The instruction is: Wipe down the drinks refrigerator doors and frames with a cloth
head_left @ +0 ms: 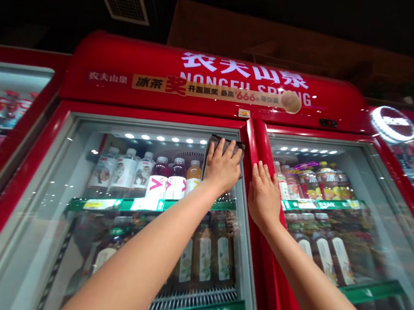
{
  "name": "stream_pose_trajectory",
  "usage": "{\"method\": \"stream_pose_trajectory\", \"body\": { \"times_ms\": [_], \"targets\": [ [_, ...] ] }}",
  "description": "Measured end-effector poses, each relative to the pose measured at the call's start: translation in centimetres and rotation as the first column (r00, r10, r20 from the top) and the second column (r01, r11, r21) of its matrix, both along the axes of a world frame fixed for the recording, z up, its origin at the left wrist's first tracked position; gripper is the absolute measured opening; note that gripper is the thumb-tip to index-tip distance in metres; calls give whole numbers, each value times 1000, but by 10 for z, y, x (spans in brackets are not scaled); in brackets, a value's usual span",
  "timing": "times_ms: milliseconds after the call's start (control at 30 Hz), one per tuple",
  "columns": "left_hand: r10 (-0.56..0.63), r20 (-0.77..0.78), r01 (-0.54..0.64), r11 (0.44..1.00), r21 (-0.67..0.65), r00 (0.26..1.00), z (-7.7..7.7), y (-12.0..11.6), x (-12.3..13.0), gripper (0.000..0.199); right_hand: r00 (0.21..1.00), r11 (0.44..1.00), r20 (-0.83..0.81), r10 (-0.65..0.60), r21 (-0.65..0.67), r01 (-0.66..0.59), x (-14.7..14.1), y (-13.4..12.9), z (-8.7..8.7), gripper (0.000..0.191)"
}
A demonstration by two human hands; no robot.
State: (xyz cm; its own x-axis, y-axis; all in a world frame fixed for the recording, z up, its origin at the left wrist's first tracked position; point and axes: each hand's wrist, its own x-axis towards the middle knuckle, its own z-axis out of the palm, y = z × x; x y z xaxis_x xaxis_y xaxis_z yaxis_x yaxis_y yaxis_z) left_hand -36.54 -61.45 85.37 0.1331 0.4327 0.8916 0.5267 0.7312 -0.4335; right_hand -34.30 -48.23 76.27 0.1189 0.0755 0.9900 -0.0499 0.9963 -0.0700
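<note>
Dark cloth [216, 139] is covered by the flat, open left hand [222, 169], left of red centre frame [251, 149]; open right hand [265, 196] is laid against frame.

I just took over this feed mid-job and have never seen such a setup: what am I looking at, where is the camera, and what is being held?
There is no robot here. These are a person's two bare hands, seen in one picture from a camera worn on the head, here facing a tall red drinks fridge. The left hand is spread over a dark cloth, pressing it to the upper corner of the left glass door. The right hand holds nothing visible; it lies against the red upright between the doors. The bottles stand on shelves behind the glass.
</note>
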Motion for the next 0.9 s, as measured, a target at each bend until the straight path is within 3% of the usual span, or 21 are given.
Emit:
{"method": "stream_pose_trajectory", "body": {
  "times_ms": [67,133,200,267,367,467,533,600,700,800,900],
  "targets": [
    [13,19,-14,1000,7,1000,12,-12,-1,52,1000,1000,10,-3,1,3,0,1,-1,58],
    [21,37,-25,992,124,999,20,-31,-3,53,1000,1000,17,-5,-3,5,0,1,-2,59],
    [23,35,-32,961,274,999,15,-46,-5,55,1000,1000,13,-8,-4,8,0,0,-2,60],
    [23,17,-27,949,315,1000,1,-49,-5,55,1000,1000,11,-9,20,9,0,0,-2,61],
    [14,1,-14,993,115,1000,-16,-36,-5,54,999,993,49,-1,118,-5,0,1,-2,61],
    [-3,18,3,999,-45,1000,-6,-35,-5,53,996,985,91,3,171,-18,0,3,-2,58],
    [-5,39,3,999,52,999,6,-52,-8,54,996,985,91,-3,170,-13,0,3,-3,55],
    [9,52,-22,970,243,999,9,-76,-11,54,997,986,80,-7,166,-7,1,3,-5,55],
    [59,50,-73,929,363,997,-11,-99,-12,54,998,988,58,-25,152,16,3,-3,-6,54],
    [88,23,-90,981,169,996,-32,-92,-9,54,998,992,13,-55,116,53,6,-13,-2,48],
    [103,-10,-103,994,-46,995,-23,-80,-8,54,996,995,-60,-62,74,67,6,-23,4,43]
  ]
}}
